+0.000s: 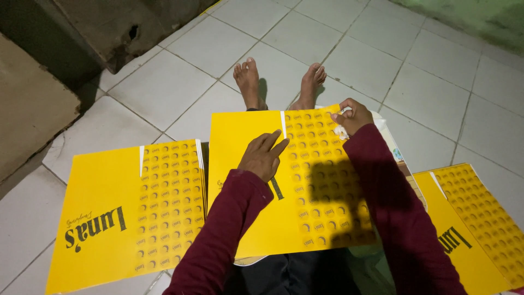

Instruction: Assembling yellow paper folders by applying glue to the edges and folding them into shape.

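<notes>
One yellow sheet, dotted half; left hand flat, right hand pinching edge.

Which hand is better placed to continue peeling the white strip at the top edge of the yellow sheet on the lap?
Probably the right hand: its fingertips already pinch the small white strip at the top edge of the flat yellow printed cardboard sheet. The left hand lies flat on the sheet, holding it down.
</notes>
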